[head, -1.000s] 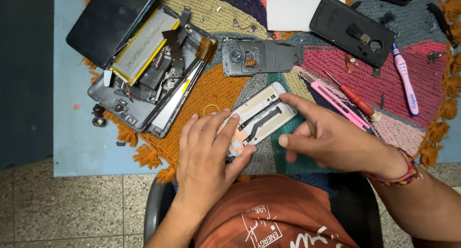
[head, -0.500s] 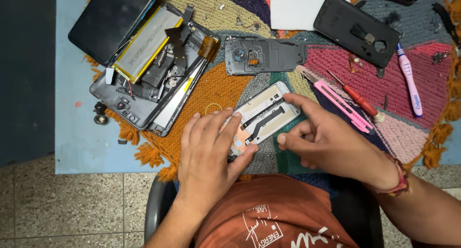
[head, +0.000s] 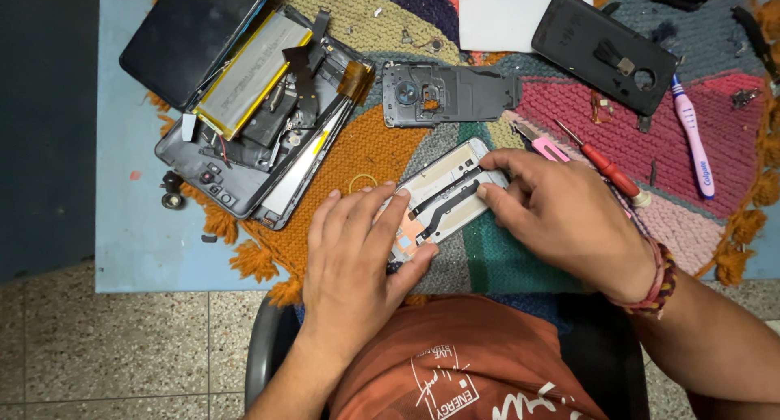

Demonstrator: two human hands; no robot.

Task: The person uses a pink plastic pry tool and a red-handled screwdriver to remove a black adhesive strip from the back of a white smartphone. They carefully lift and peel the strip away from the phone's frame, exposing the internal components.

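At the frame's centre, the left hand lies palm-down, fingers spread flat, pressing the opened phone frame onto the woven mat. The right hand curls in from the right, its grip pinching the frame's upper-right end.

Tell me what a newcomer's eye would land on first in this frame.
First, the left hand and right hand pressing on a pale opened phone frame at the centre of the multicoloured woven mat. Next, the gutted grey tablet with a silver battery at upper left, then the red-handled screwdriver right of the hands.
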